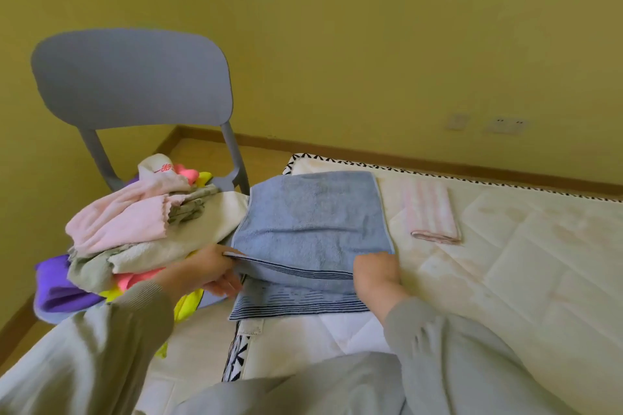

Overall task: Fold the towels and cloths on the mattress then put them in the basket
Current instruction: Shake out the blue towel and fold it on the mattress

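The blue towel (313, 219) lies on the near corner of the mattress (505, 263), one layer doubled over so its striped end shows beneath. My left hand (209, 269) pinches the left corner of that upper layer, thumb on top. My right hand (377, 274) grips the right corner, fingers tucked under the edge.

It is thick terry: soft, limp and light for its bulk, grippy rather than slippery, with nothing fragile about it. I judge it will sag in the middle if I lift it by one point, so the two corners are the right places to hold, keeping the edge taut between them. The woven stripe band feels the firmest place to pinch.

A folded pink striped cloth (433, 212) lies just beside the towel. The unfolded pile (145, 222) waits on the chair (131, 77). I see no basket.
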`<state>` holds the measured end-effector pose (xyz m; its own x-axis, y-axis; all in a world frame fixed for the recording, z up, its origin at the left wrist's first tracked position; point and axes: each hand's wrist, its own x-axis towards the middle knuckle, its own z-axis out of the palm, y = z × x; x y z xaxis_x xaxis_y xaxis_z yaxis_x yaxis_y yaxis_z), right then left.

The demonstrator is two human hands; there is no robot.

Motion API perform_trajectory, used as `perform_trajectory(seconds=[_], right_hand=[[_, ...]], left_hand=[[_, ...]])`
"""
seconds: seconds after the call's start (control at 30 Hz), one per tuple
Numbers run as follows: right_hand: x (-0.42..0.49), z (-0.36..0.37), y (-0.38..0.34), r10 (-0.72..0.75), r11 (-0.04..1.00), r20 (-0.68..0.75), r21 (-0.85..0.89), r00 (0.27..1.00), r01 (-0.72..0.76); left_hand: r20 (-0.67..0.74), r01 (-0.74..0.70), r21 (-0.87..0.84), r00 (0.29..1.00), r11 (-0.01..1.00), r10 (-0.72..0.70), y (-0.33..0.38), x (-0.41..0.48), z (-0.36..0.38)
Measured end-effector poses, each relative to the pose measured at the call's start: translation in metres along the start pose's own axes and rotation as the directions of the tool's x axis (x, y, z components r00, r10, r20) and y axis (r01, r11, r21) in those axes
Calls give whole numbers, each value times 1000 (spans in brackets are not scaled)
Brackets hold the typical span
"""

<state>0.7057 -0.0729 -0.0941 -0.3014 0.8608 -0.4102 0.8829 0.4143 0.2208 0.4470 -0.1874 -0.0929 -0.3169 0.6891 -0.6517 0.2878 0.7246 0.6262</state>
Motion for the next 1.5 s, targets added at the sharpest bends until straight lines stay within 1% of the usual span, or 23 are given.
perform_trajectory(seconds=[0.07, 0.1, 0.17, 0.2, 0.23, 0.27, 0.3, 0.33, 0.37, 0.4, 0.43, 0.57, 0.63, 0.7, 0.8, 0.93, 0.97, 1.0, 1.07, 1.13, 1.2, 1.33, 1.5], right_hand=[[13, -28, 3, 54, 998, 4, 43, 999, -54], [20, -47, 7, 100, 990, -47, 100, 994, -95], [34, -91, 19, 171, 962, -296, 257, 940, -94], [41, -117, 24, 215, 938, -480, 344, 851, -43], [44, -141, 28, 278, 905, -637, 425, 719, 27], [47, -162, 31, 346, 863, -754, 489, 558, 125], [49, -176, 33, 405, 824, -822, 518, 400, 230], [52, -180, 36, 435, 810, -858, 505, 273, 297], [54, -175, 38, 447, 810, -871, 491, 205, 320], [54, -161, 39, 441, 817, -873, 486, 208, 310], [53, -140, 40, 432, 827, -867, 491, 249, 276], [42, -41, 31, 354, 875, -767, 474, 536, 100], [35, -10, 21, 340, 873, -696, 484, 632, 63], [27, 10, 14, 339, 869, -642, 494, 687, 33], [16, 24, 13, 298, 891, -625, 453, 722, 25], [9, 9, 21, 254, 908, -679, 413, 688, 73], [4, 4, 21, 214, 924, -675, 375, 706, 78], [0, 4, 23, 152, 947, -634, 314, 758, 72], [-7, 14, 26, 46, 986, -435, 164, 899, 29], [-12, 21, 29, 71, 992, -182, 111, 981, -51], [-13, 23, 29, 90, 991, -138, 109, 986, -75], [-14, 20, 26, 36, 999, -258, 48, 966, -24], [-14, 28, 27, 77, 997, -62, 25, 995, -76]], left_hand=[[-45, 27, -265, 998, 964, -41, 31, 10, -6], [-89, -3, -344, 996, 939, -30, 50, 17, -11], [-226, -156, -497, 973, 854, 47, 92, 23, -23], [-321, -289, -556, 940, 779, 119, 117, 21, -35], [-406, -425, -593, 891, 684, 201, 139, 15, -46], [-480, -532, -617, 838, 580, 258, 158, 5, -56], [-528, -594, -644, 801, 482, 281, 170, -4, -66], [-556, -619, -675, 785, 401, 274, 175, -11, -71], [-571, -621, -694, 783, 364, 247, 172, -14, -73], [-564, -602, -708, 797, 369, 217, 163, -16, -69], [-535, -559, -723, 825, 406, 184, 146, -11, -60], [-328, -294, -774, 944, 560, 42, 66, 11, -9], [-254, -190, -782, 967, 594, -24, 38, 16, 8], [-192, -105, -803, 978, 586, -88, 18, 18, 21], [-183, -78, -813, 975, 578, -127, 2, 17, 34], [-252, -165, -853, 961, 494, -114, 6, 13, 29], [-262, -185, -851, 961, 491, -92, 6, 10, 28], [-257, -184, -838, 964, 513, -75, 4, 5, 28], [-225, -123, -744, 972, 656, -72, -9, 1, 35], [-191, -45, -591, 978, 805, -86, -24, -2, 46], [-224, -25, -543, 968, 839, -116, -32, -2, 54], [-358, -115, -497, 930, 860, -83, -29, -4, 57], [-367, -109, -252, 930, 962, 10, -43, -1, 58]])
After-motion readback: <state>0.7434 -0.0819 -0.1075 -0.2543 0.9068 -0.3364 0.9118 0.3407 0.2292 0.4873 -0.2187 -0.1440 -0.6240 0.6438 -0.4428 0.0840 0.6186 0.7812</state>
